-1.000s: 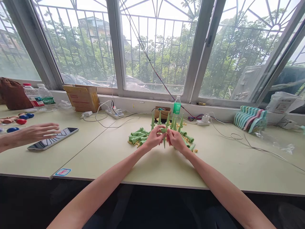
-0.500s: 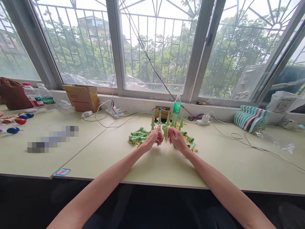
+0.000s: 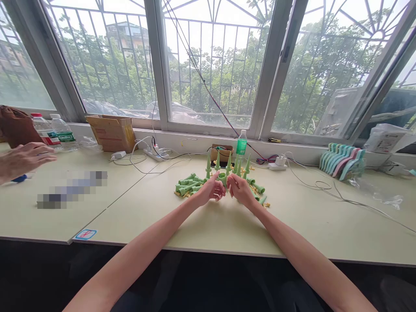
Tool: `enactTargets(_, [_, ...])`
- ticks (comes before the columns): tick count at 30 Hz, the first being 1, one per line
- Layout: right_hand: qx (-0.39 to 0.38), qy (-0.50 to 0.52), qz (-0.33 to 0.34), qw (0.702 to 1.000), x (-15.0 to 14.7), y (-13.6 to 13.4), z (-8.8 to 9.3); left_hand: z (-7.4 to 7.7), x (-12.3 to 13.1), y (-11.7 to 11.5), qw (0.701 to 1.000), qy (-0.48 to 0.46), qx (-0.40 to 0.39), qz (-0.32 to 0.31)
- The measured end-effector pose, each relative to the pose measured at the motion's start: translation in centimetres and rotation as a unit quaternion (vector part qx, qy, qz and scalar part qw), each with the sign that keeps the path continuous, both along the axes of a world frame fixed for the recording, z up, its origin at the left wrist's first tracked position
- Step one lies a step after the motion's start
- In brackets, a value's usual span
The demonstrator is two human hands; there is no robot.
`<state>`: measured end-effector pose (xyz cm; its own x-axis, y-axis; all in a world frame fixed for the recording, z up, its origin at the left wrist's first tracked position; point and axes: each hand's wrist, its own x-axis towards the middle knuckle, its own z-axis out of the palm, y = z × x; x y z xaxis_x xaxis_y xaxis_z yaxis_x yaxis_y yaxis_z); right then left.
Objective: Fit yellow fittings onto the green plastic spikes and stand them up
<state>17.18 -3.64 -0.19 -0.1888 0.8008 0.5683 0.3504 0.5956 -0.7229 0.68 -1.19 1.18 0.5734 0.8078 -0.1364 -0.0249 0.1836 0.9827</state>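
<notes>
A green cone-shaped plant watering spike (image 3: 222,177) is between my hands, its round open mouth tilted up towards me. The curled fingers and raised thumb of my left hand (image 3: 212,190) are closed on it. Against its right side, my right hand (image 3: 239,188) is in a pinch; whatever lies between those fingertips is hidden. Behind my hands, several green spikes (image 3: 208,165) stand point up. Loose green spikes with small yellow pieces lie in a pile (image 3: 187,185) to the left. More green spikes (image 3: 259,188) and yellow pieces (image 3: 267,205) lie beside my right hand.
Behind the spikes stand a small cardboard box (image 3: 221,154) and a green bottle (image 3: 241,143). Cables and a power strip (image 3: 157,152) run along the back. Hangers (image 3: 342,161) stand at right. Another person's hand (image 3: 27,160) reaches in from the left, near water bottles (image 3: 64,133).
The spike in my hands has tipped, its mouth now facing me more, and has shifted slightly left. Another person's hand has come in at the left, over the red and blue balls.
</notes>
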Motion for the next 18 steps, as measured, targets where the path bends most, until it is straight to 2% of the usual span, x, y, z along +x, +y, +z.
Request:
enactTargets(4, [-0.004, 0.002, 0.003, 1.000, 0.07, 0.14, -0.10, -0.19, -0.23, 0.25, 0.999, -0.024, -0.008, -0.021])
enactTargets(18, [-0.026, 0.023, 0.014, 0.999, -0.05, 0.29, -0.26, 0.20, -0.41, 0.04, 0.998, -0.052, -0.007, -0.033])
